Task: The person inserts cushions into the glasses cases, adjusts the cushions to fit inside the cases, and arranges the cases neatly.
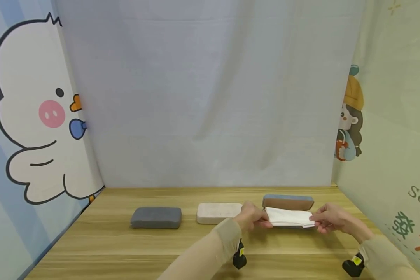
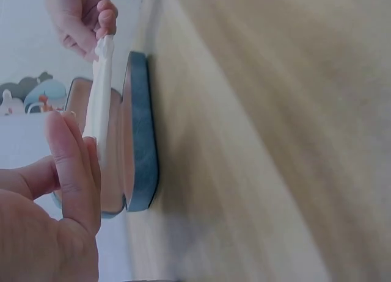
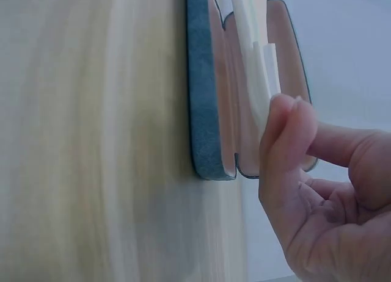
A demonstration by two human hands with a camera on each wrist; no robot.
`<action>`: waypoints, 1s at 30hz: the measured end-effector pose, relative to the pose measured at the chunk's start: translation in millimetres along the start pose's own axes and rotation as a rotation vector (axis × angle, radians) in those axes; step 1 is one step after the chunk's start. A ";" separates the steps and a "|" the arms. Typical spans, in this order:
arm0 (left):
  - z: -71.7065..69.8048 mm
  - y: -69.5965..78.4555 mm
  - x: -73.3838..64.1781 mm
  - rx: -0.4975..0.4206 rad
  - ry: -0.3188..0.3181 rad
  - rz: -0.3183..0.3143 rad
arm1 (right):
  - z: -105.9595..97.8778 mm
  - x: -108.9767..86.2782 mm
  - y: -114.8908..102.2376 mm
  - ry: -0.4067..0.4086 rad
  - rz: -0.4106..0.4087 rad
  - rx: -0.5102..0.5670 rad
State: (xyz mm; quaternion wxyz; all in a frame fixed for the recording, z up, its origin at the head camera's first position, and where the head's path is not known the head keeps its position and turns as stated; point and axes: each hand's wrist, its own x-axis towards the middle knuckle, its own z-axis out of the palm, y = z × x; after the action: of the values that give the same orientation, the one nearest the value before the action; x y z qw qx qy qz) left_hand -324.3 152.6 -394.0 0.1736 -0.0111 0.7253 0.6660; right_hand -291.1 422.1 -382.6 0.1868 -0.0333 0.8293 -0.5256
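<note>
A folded white cloth (image 1: 288, 217) is stretched between my two hands. My left hand (image 1: 251, 217) pinches its left end, and the right hand (image 1: 332, 218) pinches the other end between thumb and fingers. Beneath the cloth stands an open blue glasses case (image 1: 289, 198) with a brown lining, its lid raised at the back. The left wrist view shows the cloth above the blue case (image 2: 142, 135), apart from its lower shell. From the right wrist, the lining of the case (image 3: 287, 62) shows behind the cloth (image 3: 253, 56); the inside bottom is mostly hidden.
To the left on the wooden table (image 1: 126, 252) lie a closed grey glasses case (image 1: 156, 217) and a white case (image 1: 217, 213), the latter partly behind my left hand. A pale curtain (image 1: 196, 97) hangs behind the table, with printed panels on both sides.
</note>
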 end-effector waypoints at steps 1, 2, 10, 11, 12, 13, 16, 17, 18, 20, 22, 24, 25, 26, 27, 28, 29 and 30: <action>-0.1 1.6 2.9 -0.008 0.004 -0.005 | -1.7 2.9 -0.4 0.003 0.004 -0.002; 0.2 2.7 5.9 -0.018 0.007 -0.011 | -3.2 5.5 -0.2 0.008 0.002 -0.002; 7.4 2.8 20.5 -0.077 0.042 -0.004 | -8.1 21.9 7.5 0.032 0.006 0.021; 8.3 1.8 21.3 -0.076 0.043 0.001 | -8.3 23.3 9.0 0.034 0.003 0.021; 9.3 0.5 22.1 -0.073 0.045 0.009 | -8.2 24.5 10.1 0.035 0.002 0.022; 10.2 -0.8 22.6 -0.067 0.043 0.024 | -8.2 25.8 11.0 0.037 0.001 0.024; 12.5 -4.3 24.2 -0.040 0.042 0.062 | -7.6 28.5 12.8 0.050 0.002 0.022; 13.2 -5.5 24.9 -0.014 0.045 0.082 | -7.3 29.3 12.8 0.055 0.002 0.019; 14.0 -6.5 25.7 0.014 0.053 0.101 | -6.7 29.9 12.7 0.064 0.004 0.016; 15.2 -8.0 26.2 0.092 0.076 0.138 | -5.5 30.7 12.2 0.087 0.016 0.008; 16.6 -9.8 26.8 0.192 0.114 0.176 | -4.1 31.0 11.7 0.113 0.029 -0.003; 18.0 -11.7 27.0 0.292 0.143 0.211 | -2.5 30.4 11.0 0.145 0.047 -0.018; 18.6 -12.4 26.6 0.343 0.159 0.228 | -1.7 30.1 10.8 0.161 0.056 -0.028; 19.3 -13.0 26.4 0.389 0.171 0.243 | -0.9 29.8 10.6 0.177 0.065 -0.037; 20.0 -13.4 26.2 0.435 0.185 0.254 | -0.1 29.5 10.3 0.192 0.073 -0.048; 20.6 -13.7 25.8 0.481 0.197 0.266 | 0.7 29.3 9.8 0.208 0.083 -0.059; 21.2 -13.5 25.2 0.514 0.206 0.274 | 1.3 29.2 9.7 0.222 0.086 -0.078; 21.7 -13.1 24.5 0.549 0.220 0.280 | 1.8 29.3 9.6 0.233 0.088 -0.096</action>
State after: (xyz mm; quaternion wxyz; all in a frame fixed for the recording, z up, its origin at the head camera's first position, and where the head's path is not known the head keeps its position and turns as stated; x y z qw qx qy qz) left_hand -338.9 177.5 -414.3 -0.0026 0.0641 0.8868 0.4577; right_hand -316.3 417.5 -399.8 0.1104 0.0556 0.8702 -0.4769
